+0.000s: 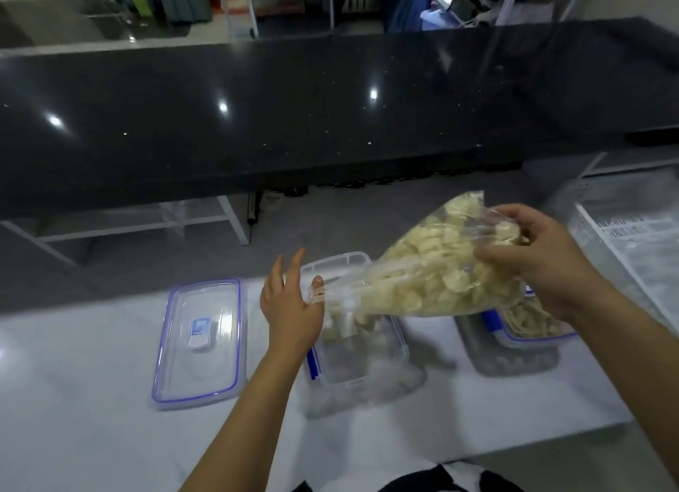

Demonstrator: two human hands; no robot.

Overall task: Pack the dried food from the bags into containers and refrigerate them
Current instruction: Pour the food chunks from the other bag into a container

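A clear plastic bag full of pale dried food slices is tilted mouth-down over an open clear container on the white table. Some pieces lie in the container's far end. My right hand grips the bag's closed upper end. My left hand holds the bag's mouth edge with the thumb, its fingers straight and spread. A second container with dried food inside sits to the right, partly hidden by my right arm and the bag.
A clear lid with a blue rim lies flat left of the open container. A raised black counter runs across behind the white table. A clear plastic sheet over printed paper lies far right.
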